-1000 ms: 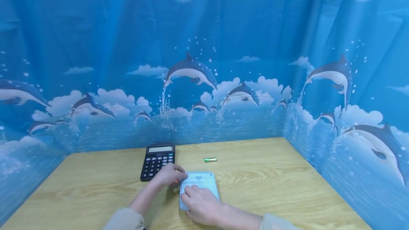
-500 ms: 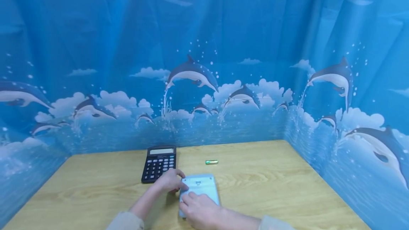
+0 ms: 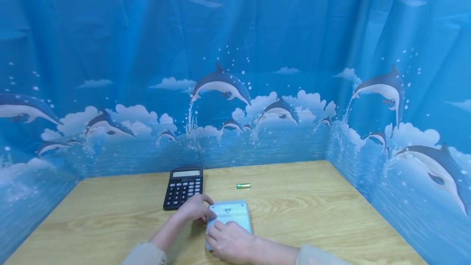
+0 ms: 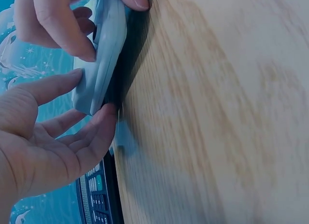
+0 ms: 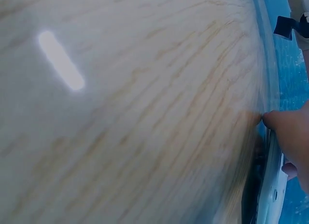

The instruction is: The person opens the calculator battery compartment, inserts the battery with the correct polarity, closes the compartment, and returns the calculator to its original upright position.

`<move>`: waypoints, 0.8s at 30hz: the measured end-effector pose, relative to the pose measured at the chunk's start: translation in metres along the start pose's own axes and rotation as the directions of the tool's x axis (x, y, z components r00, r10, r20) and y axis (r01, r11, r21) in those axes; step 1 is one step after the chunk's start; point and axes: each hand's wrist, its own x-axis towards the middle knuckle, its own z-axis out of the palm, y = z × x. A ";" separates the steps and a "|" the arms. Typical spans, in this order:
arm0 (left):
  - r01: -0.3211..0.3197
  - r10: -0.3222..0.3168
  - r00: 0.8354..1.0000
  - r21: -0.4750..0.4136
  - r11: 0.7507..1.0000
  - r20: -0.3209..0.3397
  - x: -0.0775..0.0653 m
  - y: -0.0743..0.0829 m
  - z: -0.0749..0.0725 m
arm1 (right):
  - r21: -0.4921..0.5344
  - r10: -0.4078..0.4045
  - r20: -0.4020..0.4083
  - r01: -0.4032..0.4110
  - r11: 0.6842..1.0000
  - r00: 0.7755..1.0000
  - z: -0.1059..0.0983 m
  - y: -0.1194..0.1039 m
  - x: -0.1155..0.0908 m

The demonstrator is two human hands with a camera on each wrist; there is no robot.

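Note:
A pale blue flat device (image 3: 233,214), the size of a calculator, has its back facing up, with a small latch and screws near its far edge. At its far left corner my left hand (image 3: 194,209) holds the edge, the thumb on top and other fingers underneath in the left wrist view. My right hand (image 3: 232,243) grips the near end, with curled fingers on the back surface and the thumb at the near edge. The right hand covers much of the near half. A dark underside of the device (image 4: 100,60) shows above its shadow on the table.
A black desk calculator (image 3: 182,187) lies face up just beyond my left hand. Farther back, a green battery (image 3: 243,186) lies on the wooden table (image 3: 312,207). A blue curtain (image 3: 294,32) with dolphins hangs behind the table and along its sides.
Over the second, the pale blue device has shifted slightly toward me and turned a little. My right hand has come slightly nearer with it. The last half second shows hardly any movement.

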 end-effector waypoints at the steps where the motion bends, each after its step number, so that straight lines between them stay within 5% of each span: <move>1: 0.003 -0.003 1.000 -0.008 1.000 0.002 0.001 0.000 0.000 | 0.001 -0.002 0.003 0.002 1.000 1.000 0.000 0.000 0.000; 8: 0.060 -0.061 0.998 -0.048 0.997 -0.009 0.007 0.001 0.004 | 0.029 0.010 0.016 -0.011 1.000 1.000 0.001 0.000 -0.001; 24: 0.083 -0.083 0.996 -0.031 0.996 0.026 0.017 -0.004 0.007 | 0.039 -0.018 0.103 0.014 0.999 0.995 -0.004 -0.001 0.003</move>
